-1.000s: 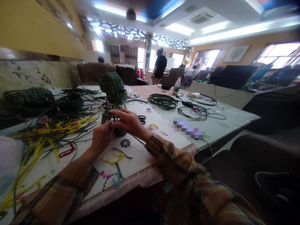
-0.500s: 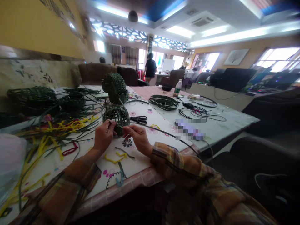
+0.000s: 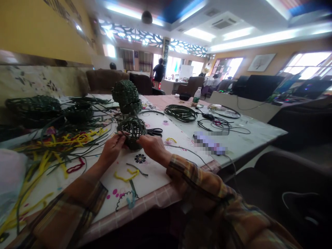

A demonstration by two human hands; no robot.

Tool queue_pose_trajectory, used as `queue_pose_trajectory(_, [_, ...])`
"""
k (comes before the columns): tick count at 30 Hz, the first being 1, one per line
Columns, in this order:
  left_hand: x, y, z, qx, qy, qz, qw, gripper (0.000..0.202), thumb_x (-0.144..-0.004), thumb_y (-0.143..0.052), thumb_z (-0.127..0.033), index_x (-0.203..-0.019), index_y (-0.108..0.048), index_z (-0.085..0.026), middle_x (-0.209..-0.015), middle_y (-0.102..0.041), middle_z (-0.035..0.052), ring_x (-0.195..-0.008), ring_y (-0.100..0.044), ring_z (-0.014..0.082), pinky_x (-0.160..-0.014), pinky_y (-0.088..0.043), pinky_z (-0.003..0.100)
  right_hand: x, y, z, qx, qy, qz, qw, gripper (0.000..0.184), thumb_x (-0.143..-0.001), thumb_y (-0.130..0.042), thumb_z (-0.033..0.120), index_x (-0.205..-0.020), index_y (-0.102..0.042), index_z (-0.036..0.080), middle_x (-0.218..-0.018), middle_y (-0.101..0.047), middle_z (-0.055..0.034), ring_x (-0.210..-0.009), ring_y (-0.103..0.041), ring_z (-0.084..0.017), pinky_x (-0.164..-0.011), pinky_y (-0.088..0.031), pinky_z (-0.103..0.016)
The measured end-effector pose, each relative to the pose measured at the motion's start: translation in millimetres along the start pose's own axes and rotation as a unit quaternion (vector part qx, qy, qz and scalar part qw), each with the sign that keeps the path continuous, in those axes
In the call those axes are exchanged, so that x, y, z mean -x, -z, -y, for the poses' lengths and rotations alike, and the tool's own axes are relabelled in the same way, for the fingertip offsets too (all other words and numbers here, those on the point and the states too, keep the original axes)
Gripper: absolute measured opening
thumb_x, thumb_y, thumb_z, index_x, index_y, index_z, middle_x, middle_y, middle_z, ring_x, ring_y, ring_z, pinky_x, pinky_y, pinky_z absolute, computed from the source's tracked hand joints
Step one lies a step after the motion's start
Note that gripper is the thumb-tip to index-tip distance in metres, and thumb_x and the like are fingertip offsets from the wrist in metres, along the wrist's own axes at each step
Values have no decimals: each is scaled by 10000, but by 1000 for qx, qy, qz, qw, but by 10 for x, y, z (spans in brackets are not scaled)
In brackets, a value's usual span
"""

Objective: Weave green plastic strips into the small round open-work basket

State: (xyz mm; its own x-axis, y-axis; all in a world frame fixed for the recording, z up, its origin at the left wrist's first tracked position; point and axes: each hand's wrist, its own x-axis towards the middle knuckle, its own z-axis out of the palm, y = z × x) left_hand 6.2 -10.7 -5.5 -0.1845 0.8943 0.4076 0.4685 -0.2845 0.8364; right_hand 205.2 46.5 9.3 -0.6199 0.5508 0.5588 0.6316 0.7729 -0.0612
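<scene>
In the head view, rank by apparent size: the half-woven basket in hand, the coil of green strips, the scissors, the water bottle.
1. half-woven basket, nearest the camera.
2. coil of green strips, wider but flatter.
3. scissors and water bottle look alike; the bottle stands farther off, so unranked.

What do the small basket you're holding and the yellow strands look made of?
Small woven basket: dark green flat strips, probably plastic or dyed cane; loose ends hold stiff curves. Yellow strands: kinked, possibly fuzzy craft wire; too blurred to confirm.

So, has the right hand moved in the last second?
Yes. The right hand has come down off the top of the ball, nearer the flower print on the cloth.
</scene>
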Motion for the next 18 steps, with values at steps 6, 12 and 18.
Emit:
queue_pose_trajectory(6, [12, -60, 1, -15, 1, -52, 999, 413, -787, -696, -582, -870, -674, -178, -760, -693, 27, -644, -666, 180, -633, -541, 281, 74, -102, -113, -35, 22, 47, 998, 308, -1058, -465, 311, -892, -696, 190, -793, -715, -17, -646, -531, -113, -595, -196, -292])
queue_pose_trajectory(12, [-13, -76, -47, -186, -34, -107, 976, 343, -824, -614, -534, -788, -675, -199, -595, -638, 7, -558, -563, 151, -586, -419, 267, 93, -216, -118, -50, 64, 89, 993, 247, -1022, -509, 262, -877, -696, 192, -724, -684, -9, -606, -484, -112, -577, -161, -302])
queue_pose_trajectory(18, [-19, -137, -60, -26, 27, -79, 996, 384, -789, -653, -552, -877, -670, -179, -750, -694, 22, -547, -595, 139, -534, -496, 252, 110, -242, -132, -85, 18, 101, 991, 263, -1016, -518, 282, -820, -663, 183, -672, -607, 16, -588, -421, -100, -595, -188, -275])
